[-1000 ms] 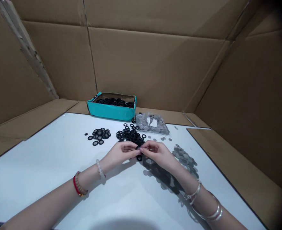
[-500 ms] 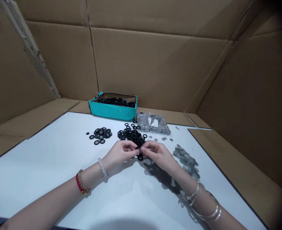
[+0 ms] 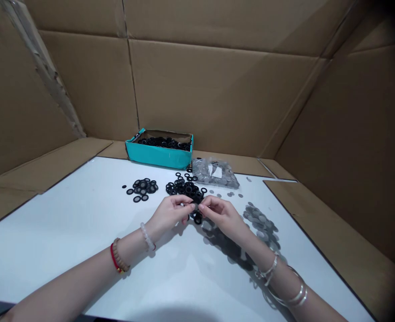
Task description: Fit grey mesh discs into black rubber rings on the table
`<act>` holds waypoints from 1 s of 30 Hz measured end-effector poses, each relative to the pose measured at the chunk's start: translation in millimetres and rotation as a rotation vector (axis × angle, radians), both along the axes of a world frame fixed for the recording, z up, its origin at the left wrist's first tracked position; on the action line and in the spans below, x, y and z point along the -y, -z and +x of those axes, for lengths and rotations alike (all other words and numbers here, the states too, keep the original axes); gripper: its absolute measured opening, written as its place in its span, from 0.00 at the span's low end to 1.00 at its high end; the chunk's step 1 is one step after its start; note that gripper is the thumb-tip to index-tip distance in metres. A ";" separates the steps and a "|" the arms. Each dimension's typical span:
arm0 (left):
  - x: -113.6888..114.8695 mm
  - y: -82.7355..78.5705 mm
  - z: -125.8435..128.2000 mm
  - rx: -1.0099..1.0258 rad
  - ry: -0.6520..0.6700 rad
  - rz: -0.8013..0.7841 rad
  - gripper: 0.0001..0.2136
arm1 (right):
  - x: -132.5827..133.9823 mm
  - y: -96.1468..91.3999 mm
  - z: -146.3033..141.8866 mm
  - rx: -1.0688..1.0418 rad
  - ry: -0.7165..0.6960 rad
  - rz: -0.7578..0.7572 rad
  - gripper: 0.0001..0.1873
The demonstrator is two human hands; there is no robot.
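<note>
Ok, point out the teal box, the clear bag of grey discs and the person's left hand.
Teal box [image 3: 159, 158]: head view, on its front wall.
Clear plastic bag of grey discs [image 3: 214, 173]: head view, on the middle of the bag.
Left hand [image 3: 168, 213]: head view, on the back of the hand.

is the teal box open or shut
Open: the teal cardboard box has no lid on it, and black rings show heaped inside, below its brown inner walls.
</note>
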State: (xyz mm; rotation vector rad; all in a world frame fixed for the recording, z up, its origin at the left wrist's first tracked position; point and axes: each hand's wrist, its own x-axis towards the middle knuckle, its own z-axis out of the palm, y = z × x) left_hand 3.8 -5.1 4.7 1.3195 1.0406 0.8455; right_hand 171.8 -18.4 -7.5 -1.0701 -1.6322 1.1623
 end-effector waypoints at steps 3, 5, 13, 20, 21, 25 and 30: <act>0.4 1.9 1.3 0.010 0.006 -0.011 0.08 | -0.4 1.7 -0.8 -0.002 0.002 -0.005 0.13; 0.9 4.4 2.7 0.020 -0.005 -0.035 0.09 | -0.3 2.9 -2.5 -0.008 0.007 -0.005 0.12; 5.6 0.8 2.6 0.046 0.041 -0.051 0.11 | 3.2 6.7 -7.3 0.013 0.026 0.004 0.12; 0.4 -3.0 -7.9 -0.072 0.250 -0.014 0.14 | 5.8 5.4 -4.2 0.110 -0.004 0.066 0.11; 0.2 -0.4 -7.7 -0.075 0.247 -0.019 0.14 | 6.3 5.6 -4.8 0.138 -0.001 0.089 0.10; 1.4 10.2 -3.3 -0.055 0.182 -0.003 0.13 | 7.7 6.9 -8.1 0.211 0.040 0.196 0.10; 2.5 17.6 0.3 -0.032 0.127 0.025 0.12 | 7.4 6.9 -10.2 0.207 0.049 0.209 0.10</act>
